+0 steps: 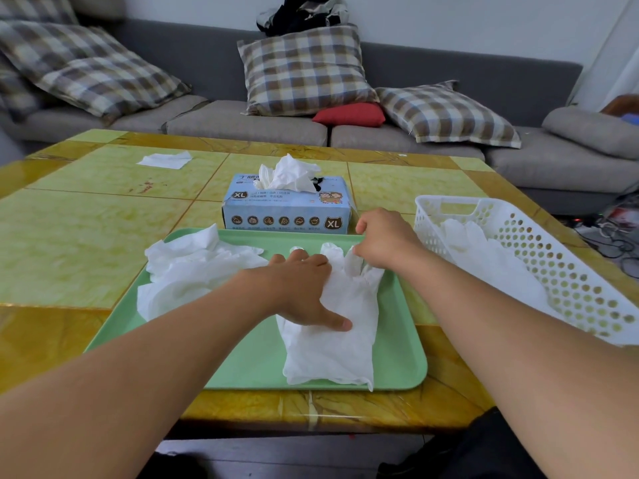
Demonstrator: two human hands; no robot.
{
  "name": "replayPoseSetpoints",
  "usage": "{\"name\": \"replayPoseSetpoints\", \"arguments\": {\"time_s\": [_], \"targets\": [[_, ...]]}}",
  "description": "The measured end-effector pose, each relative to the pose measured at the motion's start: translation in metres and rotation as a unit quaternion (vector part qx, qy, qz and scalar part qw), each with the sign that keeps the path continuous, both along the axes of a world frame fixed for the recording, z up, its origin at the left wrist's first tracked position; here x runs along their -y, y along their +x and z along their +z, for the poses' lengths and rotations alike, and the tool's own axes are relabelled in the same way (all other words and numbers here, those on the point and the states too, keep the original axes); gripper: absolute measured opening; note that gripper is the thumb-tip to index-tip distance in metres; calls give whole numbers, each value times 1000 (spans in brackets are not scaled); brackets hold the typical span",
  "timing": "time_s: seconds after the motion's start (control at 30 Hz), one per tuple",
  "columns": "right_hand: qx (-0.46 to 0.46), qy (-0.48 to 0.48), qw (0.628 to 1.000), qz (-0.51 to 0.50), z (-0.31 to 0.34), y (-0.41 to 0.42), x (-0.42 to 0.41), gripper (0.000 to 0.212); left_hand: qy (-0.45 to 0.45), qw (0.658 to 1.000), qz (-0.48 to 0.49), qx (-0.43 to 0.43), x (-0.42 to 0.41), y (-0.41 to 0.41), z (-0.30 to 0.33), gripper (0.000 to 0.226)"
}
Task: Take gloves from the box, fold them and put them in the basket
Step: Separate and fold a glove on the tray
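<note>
The left hand (301,281) presses flat on a white glove (332,326) lying on the green tray (249,368). The right hand (383,240) has its grip pinched on the glove's fingers.

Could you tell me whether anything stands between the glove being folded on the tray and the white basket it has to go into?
Nothing visible does. The glove lies flat on the green tray, pressed by the left hand and pinched at its fingers by the right hand. The basket stands to its right on the table, open-topped; only the tray's low rim and the basket's wall lie between.

green tray (242,368) | yellow table (86,236) | grey sofa (242,122) | plaid cushions (304,70)
</note>
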State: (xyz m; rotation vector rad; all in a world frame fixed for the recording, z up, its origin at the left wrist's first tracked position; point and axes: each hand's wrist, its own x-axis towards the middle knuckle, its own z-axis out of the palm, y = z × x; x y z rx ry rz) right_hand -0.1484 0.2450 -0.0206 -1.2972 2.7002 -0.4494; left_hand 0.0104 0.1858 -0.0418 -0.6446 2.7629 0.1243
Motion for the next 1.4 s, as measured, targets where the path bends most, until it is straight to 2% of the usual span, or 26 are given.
{"name": "replayPoseSetpoints", "arguments": {"time_s": [0.07,0.17,0.23,0.3,0.4,0.5,0.57,0.63,0.7,0.73,0.83,0.9,0.93,1.03,1.13,1.23,1.3,1.4], "targets": [[-12,22,1000,-1,9,1,-2,9,-5,1000,7,2,-2,-1,0,108],[7,107,994,-14,17,5,-8,33,-12,1000,18,12,-4,-2,1,114],[21,144,989,-12,14,9,-11,32,-10,1000,24,17,-5,-2,0,119],[46,116,992,-18,9,8,-11,31,-8,999,27,21,-7,-2,0,121],[69,8,997,-40,9,4,-13,33,-7,999,30,27,-9,-2,2,121],[114,-59,992,-17,5,0,-17,37,-10,999,40,22,-11,1,2,122],[88,-51,995,8,-1,-3,-20,42,-16,999,45,9,-11,2,2,124],[14,-58,996,64,1,2,-24,40,-26,999,43,-12,-11,5,2,122],[-24,-63,987,143,15,11,-30,30,-35,997,41,-55,-5,8,5,112],[-23,-31,981,189,24,16,-35,30,-30,995,33,-90,0,10,10,104],[41,137,938,315,34,35,-62,38,31,973,-41,-225,9,24,27,54],[59,166,915,362,24,43,-80,45,94,964,-90,-230,8,38,34,25],[60,153,910,381,16,47,-88,46,132,964,-100,-208,5,48,31,19],[72,121,904,404,4,40,-100,45,193,964,-99,-152,2,68,18,22],[104,99,908,394,-3,33,-106,32,206,961,-102,-151,1,80,1,28],[62,45,915,397,-18,38,-101,14,220,959,-92,-154,1,85,-1,35],[52,29,920,387,-22,42,-97,12,221,962,-85,-134,0,87,3,42],[165,-1,931,324,-12,40,-91,12,212,968,-61,-118,-1,86,5,64]]}}
